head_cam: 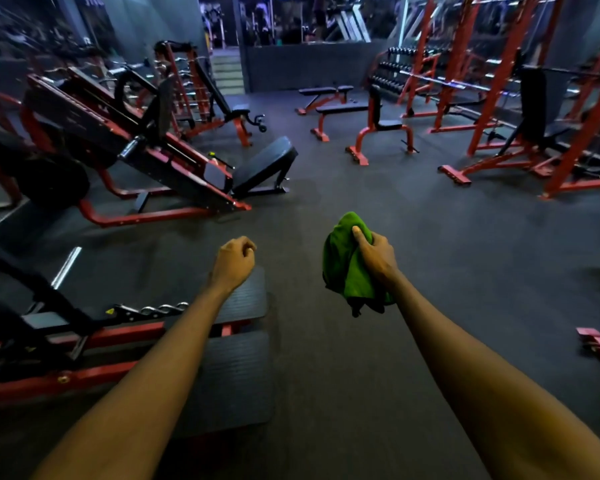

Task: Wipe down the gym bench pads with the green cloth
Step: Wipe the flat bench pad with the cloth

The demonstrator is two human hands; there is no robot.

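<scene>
The green cloth is held bunched in the right hand, right of the frame's centre, with the fingers curled round it and the thumb pressed into its top; its lower folds hang below the wrist. The left hand is seen just left of centre, its fingers curled together into a fist with nothing held. Both bare forearms are stretched forward from the bottom edge over the dark rubber floor. The cloth is kept well apart from every pad in view. Two flat benches with black pads and red frames are set in the upper centre, and an upright seat bench is placed just to their right. A leg press machine is spread across the upper left, with its angled black back pad nearest the centre. Ribbed black foot plates on a red frame are partly covered by the left forearm at lower left. Red power racks and a dumbbell rack are lined up at the upper right.
</scene>
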